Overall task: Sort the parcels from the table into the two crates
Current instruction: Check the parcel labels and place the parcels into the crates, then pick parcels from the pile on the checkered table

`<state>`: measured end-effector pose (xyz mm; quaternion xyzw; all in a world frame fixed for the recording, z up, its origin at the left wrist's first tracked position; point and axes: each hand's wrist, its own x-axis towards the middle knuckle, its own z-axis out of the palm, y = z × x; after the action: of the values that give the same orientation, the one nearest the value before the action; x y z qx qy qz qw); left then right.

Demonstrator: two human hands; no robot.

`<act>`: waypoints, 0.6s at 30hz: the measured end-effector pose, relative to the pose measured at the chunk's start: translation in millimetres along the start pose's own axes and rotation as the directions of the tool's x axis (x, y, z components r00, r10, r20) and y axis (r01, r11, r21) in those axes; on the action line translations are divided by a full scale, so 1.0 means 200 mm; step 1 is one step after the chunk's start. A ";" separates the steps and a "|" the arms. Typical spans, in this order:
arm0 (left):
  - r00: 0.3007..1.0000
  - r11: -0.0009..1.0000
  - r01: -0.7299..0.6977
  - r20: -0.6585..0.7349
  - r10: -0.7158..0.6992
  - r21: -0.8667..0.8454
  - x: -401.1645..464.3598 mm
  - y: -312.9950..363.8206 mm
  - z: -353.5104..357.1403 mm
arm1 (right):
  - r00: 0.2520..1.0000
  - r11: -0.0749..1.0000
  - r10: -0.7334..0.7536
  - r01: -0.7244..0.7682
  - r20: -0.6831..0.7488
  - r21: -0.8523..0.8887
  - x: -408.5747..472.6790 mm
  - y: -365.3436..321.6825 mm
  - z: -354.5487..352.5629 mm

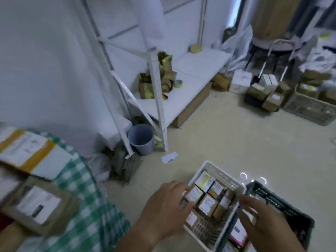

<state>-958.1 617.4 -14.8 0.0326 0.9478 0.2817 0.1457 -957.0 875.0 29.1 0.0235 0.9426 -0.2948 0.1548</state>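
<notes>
no readable text anywhere, white labels on parcels in the white crate blurred, labels on parcels on the surface smeared, floor paper slip illegible
</notes>
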 end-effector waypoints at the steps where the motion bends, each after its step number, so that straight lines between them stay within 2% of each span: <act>1: 0.999 1.000 0.010 -0.034 -0.010 -0.006 -0.05 -0.02 -0.11 | 0.999 0.999 -0.050 0.050 -0.008 -0.010 0.00 -0.11 -0.03; 3: 0.993 0.999 0.039 -0.115 -0.040 -0.014 -0.16 -0.06 -0.28 | 0.991 0.992 -0.130 0.130 -0.029 -0.001 -0.03 -0.32 -0.08; 6: 0.966 0.987 0.148 -0.206 -0.158 -0.065 -0.38 -0.14 -0.48 | 0.979 0.980 -0.193 0.190 0.066 0.054 -0.12 -0.58 -0.16; 8: 0.942 0.973 0.210 -0.246 -0.227 -0.094 -0.56 -0.19 -0.57 | 0.948 0.955 -0.298 0.295 0.111 0.041 -0.17 -0.68 -0.18; 13: 0.859 0.933 0.340 -0.364 -0.360 -0.119 -1.07 -0.12 -0.67 | 0.794 0.802 -0.583 0.597 0.174 -0.037 -0.36 -0.87 -0.24; 18: 0.770 0.901 0.403 -0.473 -0.428 -0.158 -1.52 0.08 -0.60 | 0.659 0.659 -0.716 0.747 0.231 -0.086 -0.63 -0.98 -0.24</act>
<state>-703.0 524.2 168.8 -0.2545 0.9294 0.2637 -0.0438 -876.9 746.8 212.0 -0.3987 0.8759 -0.2497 0.1070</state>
